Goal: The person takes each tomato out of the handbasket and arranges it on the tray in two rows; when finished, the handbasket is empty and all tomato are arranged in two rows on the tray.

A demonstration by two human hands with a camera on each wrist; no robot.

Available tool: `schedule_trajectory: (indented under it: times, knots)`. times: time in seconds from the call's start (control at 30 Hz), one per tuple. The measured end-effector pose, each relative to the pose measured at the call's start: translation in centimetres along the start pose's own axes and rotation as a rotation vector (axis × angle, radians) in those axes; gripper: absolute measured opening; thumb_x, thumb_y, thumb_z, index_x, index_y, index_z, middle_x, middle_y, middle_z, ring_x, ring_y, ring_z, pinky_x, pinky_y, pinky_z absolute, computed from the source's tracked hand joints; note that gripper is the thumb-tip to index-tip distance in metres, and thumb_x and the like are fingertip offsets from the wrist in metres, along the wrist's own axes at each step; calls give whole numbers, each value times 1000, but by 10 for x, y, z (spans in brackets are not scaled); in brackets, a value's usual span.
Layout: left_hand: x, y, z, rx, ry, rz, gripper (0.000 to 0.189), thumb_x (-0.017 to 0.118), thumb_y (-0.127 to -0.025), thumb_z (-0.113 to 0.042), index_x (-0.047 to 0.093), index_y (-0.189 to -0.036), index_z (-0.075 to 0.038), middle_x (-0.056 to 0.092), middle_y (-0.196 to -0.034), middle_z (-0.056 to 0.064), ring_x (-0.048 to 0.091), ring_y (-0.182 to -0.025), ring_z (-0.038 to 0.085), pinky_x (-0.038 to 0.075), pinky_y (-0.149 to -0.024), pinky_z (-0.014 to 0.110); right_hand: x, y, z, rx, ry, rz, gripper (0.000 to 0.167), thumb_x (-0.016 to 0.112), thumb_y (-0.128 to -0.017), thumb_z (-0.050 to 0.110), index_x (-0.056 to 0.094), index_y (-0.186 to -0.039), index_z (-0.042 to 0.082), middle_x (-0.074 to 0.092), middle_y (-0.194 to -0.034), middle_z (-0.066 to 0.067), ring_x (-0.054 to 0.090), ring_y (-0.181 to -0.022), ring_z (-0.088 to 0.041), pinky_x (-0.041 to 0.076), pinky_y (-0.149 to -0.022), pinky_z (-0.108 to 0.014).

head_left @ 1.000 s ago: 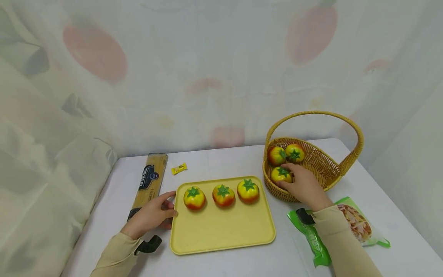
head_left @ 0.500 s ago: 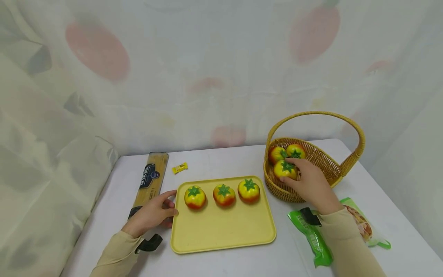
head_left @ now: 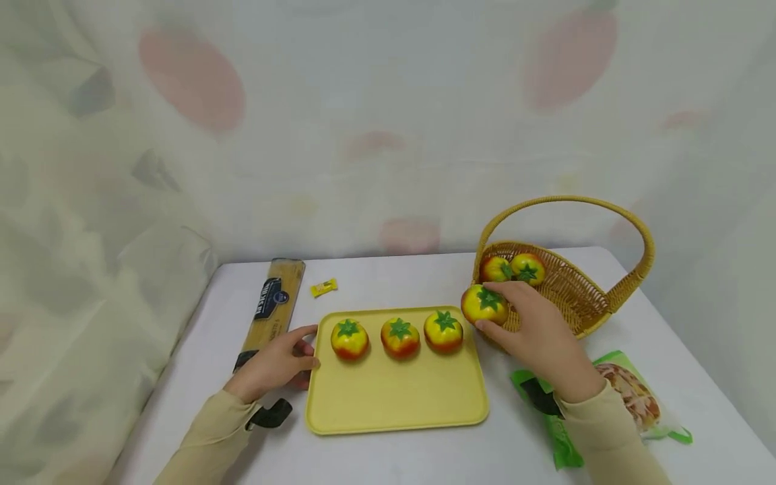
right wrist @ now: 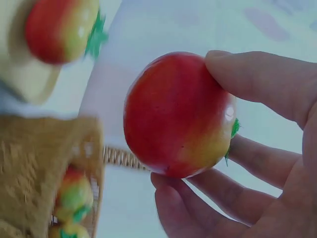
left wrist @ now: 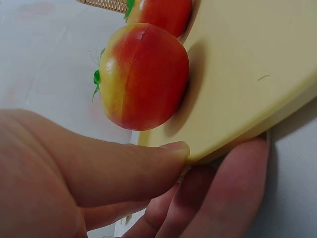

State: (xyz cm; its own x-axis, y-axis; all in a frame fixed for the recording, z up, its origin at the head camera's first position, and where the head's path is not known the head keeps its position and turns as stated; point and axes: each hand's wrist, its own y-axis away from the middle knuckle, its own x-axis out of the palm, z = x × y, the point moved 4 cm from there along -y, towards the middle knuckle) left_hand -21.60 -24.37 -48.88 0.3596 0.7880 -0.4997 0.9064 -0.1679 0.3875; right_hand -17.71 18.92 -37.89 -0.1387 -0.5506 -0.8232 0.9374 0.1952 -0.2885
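Observation:
My right hand holds a red and yellow toy tomato with a green leafy top, between thumb and fingertips. It hangs at the near-left rim of the wicker basket, close to the tray's far right corner. Two more toy tomatoes lie inside the basket. My left hand grips the left edge of the yellow tray; in the left wrist view the thumb lies on the rim and the fingers are beneath. Along the tray's far side, three toy tomatoes stand in a row.
A spaghetti pack lies left of the tray, partly behind the left hand. Beyond the tray is a small yellow wrapped candy. A green food bag lies under the right forearm. The basket's tall handle arches above it.
My right hand has lifted the toy tomato out of the basket and carried it left toward the tray. The left hand stays at the tray edge. The head view has shifted slightly.

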Motion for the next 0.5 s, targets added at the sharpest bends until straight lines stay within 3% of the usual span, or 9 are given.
schedule_trajectory:
  times: [0.27,0.5]
  knots:
    - [1,0,-2,-2,-3,0,73,77,-98,-11,44,-163,-11,59,-112,12,67,-81,22,66,-71,37,39,2,41,-126,-50,41,59,90,-91,30,67,-143,14,69,-134,-2,69,-122,-22,61,-103,-47]
    - [0,2,-3,-16,9,-10,71,77,-98,-9,46,-163,-12,61,-112,13,68,-81,24,66,-71,37,79,-1,88,-242,-57,131,60,91,-89,36,67,-141,17,69,-135,1,69,-121,-18,61,-103,-41]
